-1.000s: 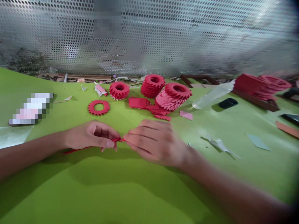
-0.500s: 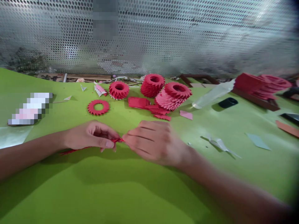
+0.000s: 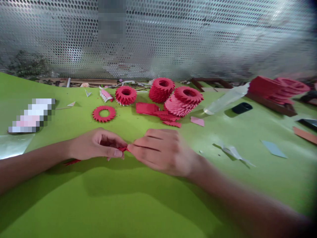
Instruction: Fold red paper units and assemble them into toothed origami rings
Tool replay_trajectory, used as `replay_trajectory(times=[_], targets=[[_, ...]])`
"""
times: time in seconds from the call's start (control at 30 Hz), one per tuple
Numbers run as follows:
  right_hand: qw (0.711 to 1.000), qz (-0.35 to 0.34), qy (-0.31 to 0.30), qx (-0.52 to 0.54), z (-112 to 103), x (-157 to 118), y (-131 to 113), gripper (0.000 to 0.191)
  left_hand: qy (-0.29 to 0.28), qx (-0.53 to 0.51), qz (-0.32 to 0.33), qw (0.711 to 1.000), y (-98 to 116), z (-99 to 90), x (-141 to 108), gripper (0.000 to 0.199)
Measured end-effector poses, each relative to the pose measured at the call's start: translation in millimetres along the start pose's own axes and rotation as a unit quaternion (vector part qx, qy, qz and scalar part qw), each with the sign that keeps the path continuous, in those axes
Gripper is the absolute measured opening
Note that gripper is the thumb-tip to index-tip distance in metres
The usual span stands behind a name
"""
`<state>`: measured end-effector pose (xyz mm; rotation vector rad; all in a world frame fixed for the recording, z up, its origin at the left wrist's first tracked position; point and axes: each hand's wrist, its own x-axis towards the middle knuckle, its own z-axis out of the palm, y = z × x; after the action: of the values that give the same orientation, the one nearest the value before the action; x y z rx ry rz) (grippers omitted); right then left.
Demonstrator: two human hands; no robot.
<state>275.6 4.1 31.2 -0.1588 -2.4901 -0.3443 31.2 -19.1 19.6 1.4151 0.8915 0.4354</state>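
Observation:
Low over the green table (image 3: 114, 205), my left hand (image 3: 99, 143) pinches a small piece of folded red paper (image 3: 122, 149) between thumb and fingers. Opposite it, my right hand (image 3: 158, 150) has its fingertips closed on the right end of that same paper, and its back hides most of the grip. Under my left wrist, a strip of red folded paper (image 3: 72, 162) pokes out on the table. Just beyond my hands lies a flat red toothed paper ring (image 3: 104, 113). Past my right hand are flat red folded papers (image 3: 147, 108).
Behind stand a small red paper ring stack (image 3: 125, 96), a taller red one (image 3: 162, 90) and a red-and-pink one (image 3: 184, 100). To the right lie a translucent tube (image 3: 226, 99), a black cap (image 3: 242, 108), a twisted white scrap (image 3: 232, 153) and a pale blue paper (image 3: 273, 148).
My right fingertips have shifted slightly left, closer to my left hand, so less red paper shows between them. Less of the strip under my left wrist shows.

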Motion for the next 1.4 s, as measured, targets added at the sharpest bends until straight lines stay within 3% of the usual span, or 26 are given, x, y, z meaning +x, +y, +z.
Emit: replay_trajectory(times=[0.43,0.57,0.67,0.77,0.87,0.93,1.0,1.23,1.33,1.4], targets=[[1.000,-0.009,0.009,-0.019,2.2,-2.5,0.9,0.008,0.004,-0.010,-0.003,1.000,-0.6,0.1,1.7,0.028],[1.000,-0.002,0.008,-0.003,8.4,-3.0,-0.5,0.011,0.018,0.043,0.009,0.999,-2.5,4.9,1.4,0.028],[0.996,0.065,0.014,0.062,11.4,-3.7,0.4,0.017,0.065,0.147,0.050,0.986,-1.0,9.1,-1.6,0.030],[0.953,0.235,0.001,0.192,9.0,-2.6,3.8,0.029,0.136,0.293,0.111,0.940,2.9,12.6,-6.2,0.029],[0.854,0.387,-0.086,0.336,3.9,0.8,5.9,0.031,0.191,0.415,0.187,0.870,5.4,14.7,-10.8,0.029],[0.795,0.430,-0.132,0.408,1.5,3.1,5.6,0.038,0.199,0.477,0.216,0.829,5.2,15.2,-13.1,0.031],[0.765,0.441,-0.142,0.448,0.7,4.4,4.1,0.042,0.198,0.515,0.221,0.804,4.0,15.4,-14.3,0.032],[0.734,0.433,-0.169,0.495,4.9,3.0,-2.3,0.041,0.175,0.556,0.210,0.785,-1.7,18.4,-15.0,0.034],[0.739,0.429,-0.168,0.491,4.1,1.5,2.4,0.039,0.177,0.543,0.201,0.796,0.5,17.7,-15.6,0.036],[0.748,0.429,-0.159,0.481,1.3,-0.7,10.8,0.038,0.222,0.503,0.187,0.815,4.2,13.6,-15.5,0.042]])
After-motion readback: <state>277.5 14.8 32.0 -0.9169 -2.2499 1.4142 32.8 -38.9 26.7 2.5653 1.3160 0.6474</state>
